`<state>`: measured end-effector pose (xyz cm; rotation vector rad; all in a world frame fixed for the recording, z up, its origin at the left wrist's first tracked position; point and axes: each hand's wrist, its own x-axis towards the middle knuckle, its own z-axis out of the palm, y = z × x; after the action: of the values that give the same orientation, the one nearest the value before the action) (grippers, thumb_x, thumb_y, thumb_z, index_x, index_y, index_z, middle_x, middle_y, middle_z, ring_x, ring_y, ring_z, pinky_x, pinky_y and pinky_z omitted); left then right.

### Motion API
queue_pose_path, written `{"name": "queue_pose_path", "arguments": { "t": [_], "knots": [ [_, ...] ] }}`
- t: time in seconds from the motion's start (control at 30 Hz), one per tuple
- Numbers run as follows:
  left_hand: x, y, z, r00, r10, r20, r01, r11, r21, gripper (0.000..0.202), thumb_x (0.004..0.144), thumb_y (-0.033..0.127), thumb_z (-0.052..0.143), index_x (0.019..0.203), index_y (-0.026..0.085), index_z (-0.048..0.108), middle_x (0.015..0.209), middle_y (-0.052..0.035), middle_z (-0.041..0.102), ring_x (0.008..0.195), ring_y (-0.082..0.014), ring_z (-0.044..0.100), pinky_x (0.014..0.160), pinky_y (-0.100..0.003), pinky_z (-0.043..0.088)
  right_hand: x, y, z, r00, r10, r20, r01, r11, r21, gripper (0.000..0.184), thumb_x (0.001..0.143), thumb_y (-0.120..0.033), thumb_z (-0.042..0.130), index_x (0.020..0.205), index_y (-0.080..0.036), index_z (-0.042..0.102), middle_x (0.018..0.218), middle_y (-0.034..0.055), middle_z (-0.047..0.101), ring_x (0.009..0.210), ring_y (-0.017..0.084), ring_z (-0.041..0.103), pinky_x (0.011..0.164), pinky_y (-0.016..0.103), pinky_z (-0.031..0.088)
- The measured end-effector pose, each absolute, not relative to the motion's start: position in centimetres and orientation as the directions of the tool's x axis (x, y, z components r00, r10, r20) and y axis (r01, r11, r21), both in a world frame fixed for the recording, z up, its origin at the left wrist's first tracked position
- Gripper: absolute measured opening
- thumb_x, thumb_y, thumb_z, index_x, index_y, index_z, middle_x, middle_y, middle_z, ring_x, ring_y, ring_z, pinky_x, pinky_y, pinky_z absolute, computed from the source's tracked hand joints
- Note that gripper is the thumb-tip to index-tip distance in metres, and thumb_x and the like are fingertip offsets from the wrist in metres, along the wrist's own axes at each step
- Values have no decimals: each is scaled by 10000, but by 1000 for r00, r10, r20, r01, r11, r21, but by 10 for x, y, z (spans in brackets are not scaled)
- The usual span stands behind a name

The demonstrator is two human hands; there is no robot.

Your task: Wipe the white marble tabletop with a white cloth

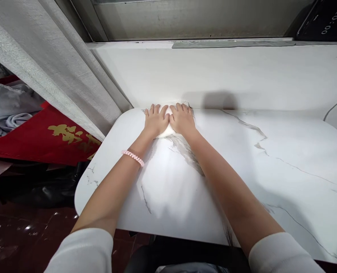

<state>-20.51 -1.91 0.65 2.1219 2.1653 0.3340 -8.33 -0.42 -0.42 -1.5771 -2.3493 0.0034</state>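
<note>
White lump (165, 132), perhaps dough though it is too covered to be sure, lies at the far edge of the marble-patterned table (242, 170), close to where the tabletop meets the white wall (214, 72). Most of it is hidden: the left hand (156, 120) and the right hand (182, 119) lie on top of it side by side, thumbs touching, palms down, fingers stretched out flat and close together, gripping nothing and only bearing down on it. A rounded pale bulge shows under the heels of the palms and a sliver between the hands. From the way it swells out around the palms it seems soft and yielding, fairly light, likely to stretch or sag if picked up by one edge, and not fragile; it would best be taken from both sides with cupped hands under its bulk. A pink coiled band (133, 157) sits on the left wrist. A grey curtain (57, 76) hangs at the left, with a red cloth (52, 140) bearing gold characters below it.
</note>
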Motion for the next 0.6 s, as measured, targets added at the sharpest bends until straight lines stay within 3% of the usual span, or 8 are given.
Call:
{"name": "queue_pose_path", "arguments": {
  "t": [0.27, 0.6],
  "knots": [
    [-206, -47, 8, -56, 998, 39, 985, 49, 167, 580, 1034, 385, 237, 1584, 231, 334, 1670, -104, 289, 1558, -327, 190, 1248, -555, 160, -82, -30, -5, -398, 886, 239, 881, 442, -169, 539, 1022, -259, 292, 1515, -111, 451, 1602, 176, 402, 1474, 362, 343, 1180, 561, 258],
    [-218, -188, 13, -29, 1000, 2, 996, 29, 88, 571, 1039, 335, 254, 1589, 196, 326, 1670, -134, 279, 1555, -353, 187, 1239, -571, 195, -90, -165, -7, -460, 858, 229, 850, 500, -163, 579, 1024, -321, 317, 1541, -83, 424, 1608, 236, 361, 1491, 434, 304, 1187, 621, 241]
  ]
}}
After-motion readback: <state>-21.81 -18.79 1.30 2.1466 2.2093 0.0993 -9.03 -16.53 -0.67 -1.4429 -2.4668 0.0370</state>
